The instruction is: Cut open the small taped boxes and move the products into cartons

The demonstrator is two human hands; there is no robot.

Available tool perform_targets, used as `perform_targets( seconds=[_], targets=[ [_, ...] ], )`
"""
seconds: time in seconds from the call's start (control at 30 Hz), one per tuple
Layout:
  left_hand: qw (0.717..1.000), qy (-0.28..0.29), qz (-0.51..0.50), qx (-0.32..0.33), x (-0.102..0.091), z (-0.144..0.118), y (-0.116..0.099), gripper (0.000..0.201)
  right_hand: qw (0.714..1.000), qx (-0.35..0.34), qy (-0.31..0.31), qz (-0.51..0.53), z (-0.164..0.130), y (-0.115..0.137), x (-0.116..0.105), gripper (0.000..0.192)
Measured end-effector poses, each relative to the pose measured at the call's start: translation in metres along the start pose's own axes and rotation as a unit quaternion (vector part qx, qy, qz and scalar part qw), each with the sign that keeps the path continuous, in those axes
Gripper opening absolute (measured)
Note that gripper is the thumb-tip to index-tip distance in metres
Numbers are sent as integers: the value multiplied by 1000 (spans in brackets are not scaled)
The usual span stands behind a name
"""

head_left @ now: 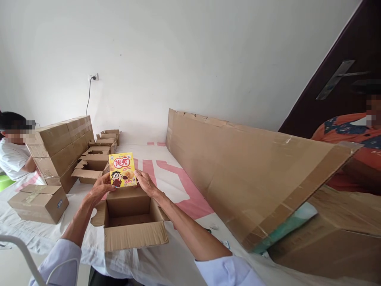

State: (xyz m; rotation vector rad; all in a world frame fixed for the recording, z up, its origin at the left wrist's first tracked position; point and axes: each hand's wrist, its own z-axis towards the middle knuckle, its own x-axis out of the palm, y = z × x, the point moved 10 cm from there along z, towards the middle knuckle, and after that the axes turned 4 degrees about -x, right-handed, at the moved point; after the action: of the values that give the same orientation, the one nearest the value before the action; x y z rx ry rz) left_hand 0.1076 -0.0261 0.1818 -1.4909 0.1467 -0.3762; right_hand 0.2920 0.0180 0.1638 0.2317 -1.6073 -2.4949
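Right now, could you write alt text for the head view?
A person's left hand and right hand hold a yellow pack near the far side of an open carton; stacked cartons stand left, a cardboard panel right.

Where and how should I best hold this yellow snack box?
Probably the lower side edges of the yellow snack box, one hand from each side, as your left hand and right hand hold it: its flat, straight-sided front faces you.
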Motion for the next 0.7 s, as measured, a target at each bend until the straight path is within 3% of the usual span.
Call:
perform_targets(
  seconds=[0.7],
  targets=[
    [1000,17,11,14,6,0,-5,72,1000,-2,-8,2,-4,-1,-3,70]
  ],
)
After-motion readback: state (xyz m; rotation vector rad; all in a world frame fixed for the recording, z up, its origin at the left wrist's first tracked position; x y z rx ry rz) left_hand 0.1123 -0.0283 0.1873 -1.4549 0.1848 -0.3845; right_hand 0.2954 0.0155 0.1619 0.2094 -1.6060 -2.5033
